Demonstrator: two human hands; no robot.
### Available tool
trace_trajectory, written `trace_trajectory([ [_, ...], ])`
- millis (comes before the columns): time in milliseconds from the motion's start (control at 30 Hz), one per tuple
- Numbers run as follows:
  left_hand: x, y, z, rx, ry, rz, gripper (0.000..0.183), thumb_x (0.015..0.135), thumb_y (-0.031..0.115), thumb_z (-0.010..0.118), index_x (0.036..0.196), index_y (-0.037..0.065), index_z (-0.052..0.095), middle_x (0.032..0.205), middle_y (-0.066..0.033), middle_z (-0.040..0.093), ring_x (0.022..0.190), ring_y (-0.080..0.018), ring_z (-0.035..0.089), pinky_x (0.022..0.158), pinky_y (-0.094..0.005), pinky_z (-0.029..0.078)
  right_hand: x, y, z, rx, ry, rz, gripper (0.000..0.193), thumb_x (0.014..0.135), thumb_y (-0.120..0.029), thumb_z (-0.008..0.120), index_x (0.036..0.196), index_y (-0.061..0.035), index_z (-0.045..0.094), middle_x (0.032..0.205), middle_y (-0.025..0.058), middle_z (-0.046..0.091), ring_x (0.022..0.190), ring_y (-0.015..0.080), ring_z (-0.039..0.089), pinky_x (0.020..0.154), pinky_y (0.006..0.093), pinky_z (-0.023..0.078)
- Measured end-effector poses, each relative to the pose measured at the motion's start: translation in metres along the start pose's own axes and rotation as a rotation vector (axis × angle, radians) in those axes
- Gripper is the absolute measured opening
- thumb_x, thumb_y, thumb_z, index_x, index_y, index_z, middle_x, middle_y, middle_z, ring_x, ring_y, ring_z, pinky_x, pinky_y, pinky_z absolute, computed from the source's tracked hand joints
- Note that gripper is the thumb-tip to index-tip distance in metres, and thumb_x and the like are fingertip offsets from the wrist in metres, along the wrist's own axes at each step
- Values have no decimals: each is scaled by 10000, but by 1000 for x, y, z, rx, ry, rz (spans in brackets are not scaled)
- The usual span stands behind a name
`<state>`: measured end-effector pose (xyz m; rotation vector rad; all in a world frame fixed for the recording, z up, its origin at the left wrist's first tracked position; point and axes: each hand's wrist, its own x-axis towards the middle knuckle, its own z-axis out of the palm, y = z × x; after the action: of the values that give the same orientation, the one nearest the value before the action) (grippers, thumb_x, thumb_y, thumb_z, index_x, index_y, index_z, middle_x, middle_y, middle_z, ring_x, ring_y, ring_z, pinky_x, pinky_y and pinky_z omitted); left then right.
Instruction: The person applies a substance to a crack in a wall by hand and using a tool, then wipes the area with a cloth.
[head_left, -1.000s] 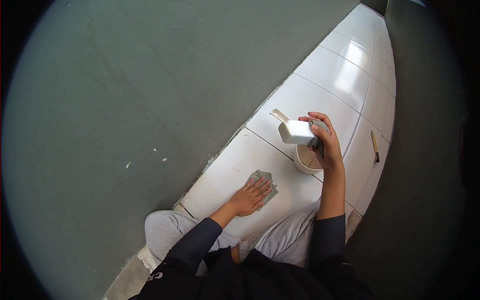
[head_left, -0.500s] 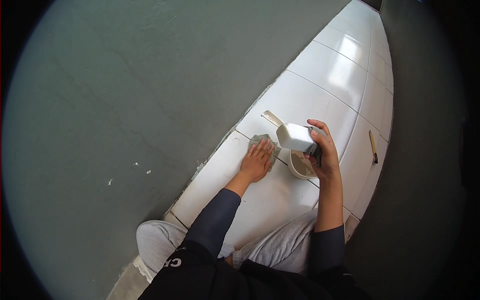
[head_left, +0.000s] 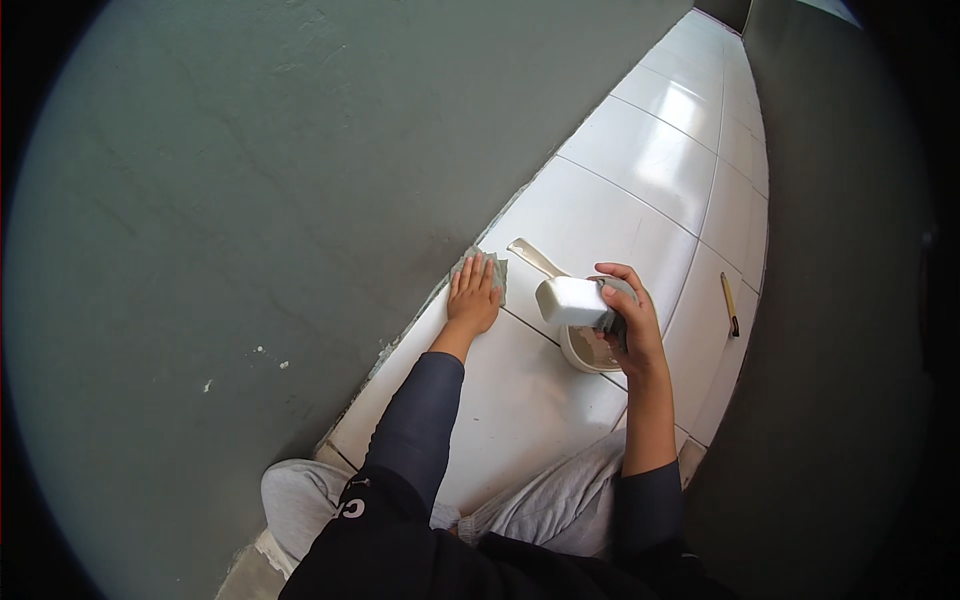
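Note:
My left hand [head_left: 474,298] lies flat, fingers stretched out, on a grey-green cloth [head_left: 501,280] at the left edge of the white tiles. The cloth sticks out past my fingers. My right hand [head_left: 636,318] is raised and closed around a white foam-like block [head_left: 574,299] with dark grey material at its gripped end. Below the block stands a whitish round pot [head_left: 577,357] with grey paste inside, partly hidden by my right hand. A pale handle [head_left: 537,257] points up and left from behind the block; whether it joins the pot is hidden.
The narrow tiled strip [head_left: 600,215] runs away between a grey wall [head_left: 250,180] on the left and a dark grey surface [head_left: 850,250] on the right. A yellow utility knife [head_left: 730,304] rests on the right tiles. My bent grey-trousered legs [head_left: 555,497] are near.
My left hand has slid left with the cloth, from the tile joint to the edge by the wall. My right hand keeps its hold on the block. The view has shifted slightly.

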<state>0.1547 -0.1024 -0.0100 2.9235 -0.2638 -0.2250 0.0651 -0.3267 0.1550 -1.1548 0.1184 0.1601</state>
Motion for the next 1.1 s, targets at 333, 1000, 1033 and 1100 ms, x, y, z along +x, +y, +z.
trace_trajectory([
  [333,-56,-28,2,21,44,-39,550,947,347,268,1436,119,160,1507,-51,88,1387,-183,63,1116,-357,65,-3,-3,7,-45,10,26,329,795,-208,614,1103,-123,536,884,32,566,647,80,519,445,184,397],
  [1000,-175,-54,-8,-42,-80,-305,736,905,550,299,1445,113,58,1513,-57,2,1391,-197,-19,1116,-376,14,-15,4,17,-161,-35,25,314,787,-215,628,1077,-129,545,829,29,535,647,81,493,464,197,397],
  [1033,-179,-54,-9,-42,-75,-310,736,905,550,299,1445,113,58,1513,-57,2,1391,-197,-19,1116,-376,14,-14,5,16,-161,-37,18,317,787,-216,628,1080,-130,544,828,27,535,644,79,493,458,194,395],
  [1100,-191,-54,-8,-51,-94,-375,800,880,600,308,1445,105,34,1513,-61,-28,1390,-208,-51,1113,-386,5,-16,6,17,-161,-47,8,320,787,-218,628,1083,-131,543,827,26,535,641,77,494,453,191,393],
])
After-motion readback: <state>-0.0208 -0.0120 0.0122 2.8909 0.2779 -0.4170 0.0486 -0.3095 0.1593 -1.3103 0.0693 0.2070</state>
